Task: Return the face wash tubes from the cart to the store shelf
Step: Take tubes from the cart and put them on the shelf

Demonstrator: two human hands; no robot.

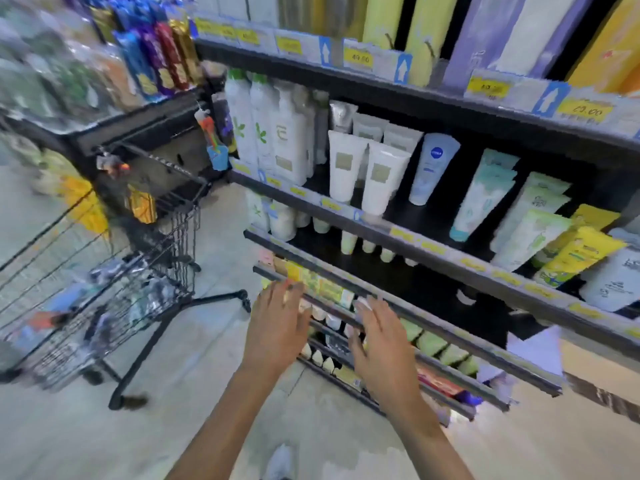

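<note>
Cart (104, 289) at left: blurred packets inside, possibly face wash tubes. Store shelf (433, 233) at right holds upright face wash tubes (363, 171) in rows. Left hand (277, 320) and right hand (381, 344) both empty, fingers spread, before lower shelf edge.

Both hands were out over the lower shelves, the left hand (277, 327) and the right hand (381, 348) side by side with fingers spread and nothing in either. The wire cart (114, 306) stood off to the left on the floor, holding a blurred heap of packets, well apart from the black store shelf (433, 251). On the middle shelf, two white tubes (363, 174) stood near its front edge, a pale blue tube (431, 168) just beside them, and green and yellow tubes (554, 244) leaned toward the right end.
</note>
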